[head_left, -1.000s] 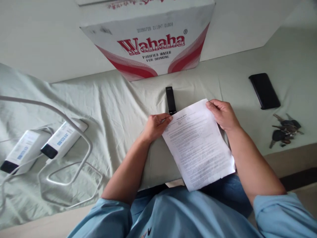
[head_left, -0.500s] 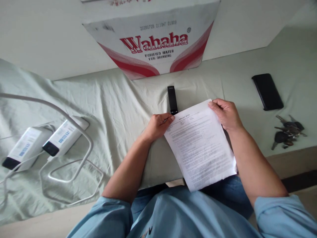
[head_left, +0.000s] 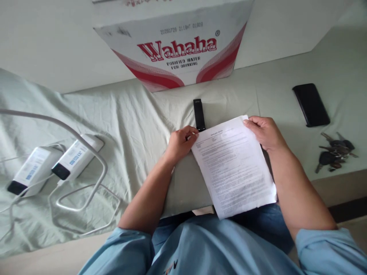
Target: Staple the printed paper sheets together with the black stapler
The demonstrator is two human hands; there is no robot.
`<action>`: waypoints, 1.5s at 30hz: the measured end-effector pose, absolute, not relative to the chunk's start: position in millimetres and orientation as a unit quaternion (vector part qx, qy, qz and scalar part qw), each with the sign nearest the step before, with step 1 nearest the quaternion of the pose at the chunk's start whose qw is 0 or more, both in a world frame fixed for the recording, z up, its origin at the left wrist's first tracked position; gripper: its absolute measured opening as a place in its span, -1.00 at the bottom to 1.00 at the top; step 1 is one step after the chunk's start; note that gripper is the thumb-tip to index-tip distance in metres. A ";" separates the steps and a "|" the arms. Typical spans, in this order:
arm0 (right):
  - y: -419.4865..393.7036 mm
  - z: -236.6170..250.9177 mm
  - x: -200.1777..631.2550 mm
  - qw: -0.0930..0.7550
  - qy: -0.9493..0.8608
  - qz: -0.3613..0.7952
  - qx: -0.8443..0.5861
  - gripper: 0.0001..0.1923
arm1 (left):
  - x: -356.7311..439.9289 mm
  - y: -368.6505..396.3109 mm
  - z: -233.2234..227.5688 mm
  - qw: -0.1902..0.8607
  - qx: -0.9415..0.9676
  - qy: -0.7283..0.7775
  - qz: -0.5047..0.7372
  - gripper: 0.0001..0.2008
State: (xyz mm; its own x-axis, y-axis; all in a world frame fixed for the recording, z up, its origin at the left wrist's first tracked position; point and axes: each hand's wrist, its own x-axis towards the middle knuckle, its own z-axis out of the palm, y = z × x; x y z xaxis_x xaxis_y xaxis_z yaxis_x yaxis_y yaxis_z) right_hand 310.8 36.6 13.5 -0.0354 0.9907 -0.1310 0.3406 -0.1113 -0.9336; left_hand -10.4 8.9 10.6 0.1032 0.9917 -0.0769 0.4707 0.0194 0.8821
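A printed white sheet of paper [head_left: 233, 166] lies tilted over the front edge of a cloth-covered table [head_left: 137, 122]. My left hand [head_left: 180, 143] pinches its upper left corner. My right hand [head_left: 265, 131] grips its upper right corner. A small black stick-shaped device [head_left: 198, 114] lies on the cloth just beyond the left hand, touching the top of the sheet.
A red-and-white Wahaha carton [head_left: 179, 46] stands against the wall at the back. A black phone [head_left: 311, 104] and a bunch of keys [head_left: 334, 151] lie to the right. Two white power banks [head_left: 53, 164] with looping white cables [head_left: 86, 198] lie to the left.
The sheet and both hands have shifted slightly to the right; the grip on both corners is unchanged.
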 end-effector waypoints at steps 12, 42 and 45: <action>45.8 8.4 309.7 0.318 -0.609 0.366 -0.627 -0.56 | 1.4 26.3 8.2 0.369 0.540 0.670 0.350 -0.88; 47.5 14.6 314.8 0.338 -0.624 0.299 -0.638 -0.51 | -9.8 22.2 -2.7 0.334 0.618 0.639 0.314 -0.75; 44.2 17.7 321.1 0.335 -0.589 0.382 -0.629 -0.57 | -10.2 22.8 -3.9 0.341 0.597 0.651 0.322 -0.77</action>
State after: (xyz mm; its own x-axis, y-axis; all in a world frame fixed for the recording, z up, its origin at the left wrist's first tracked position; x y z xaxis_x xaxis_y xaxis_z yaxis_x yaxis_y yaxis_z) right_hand 321.1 44.2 17.7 0.0157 0.9962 -0.0862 0.4850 -0.0830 -0.8706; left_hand -10.2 22.8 -3.9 -0.0540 0.9967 -0.0598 0.5573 0.0798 0.8265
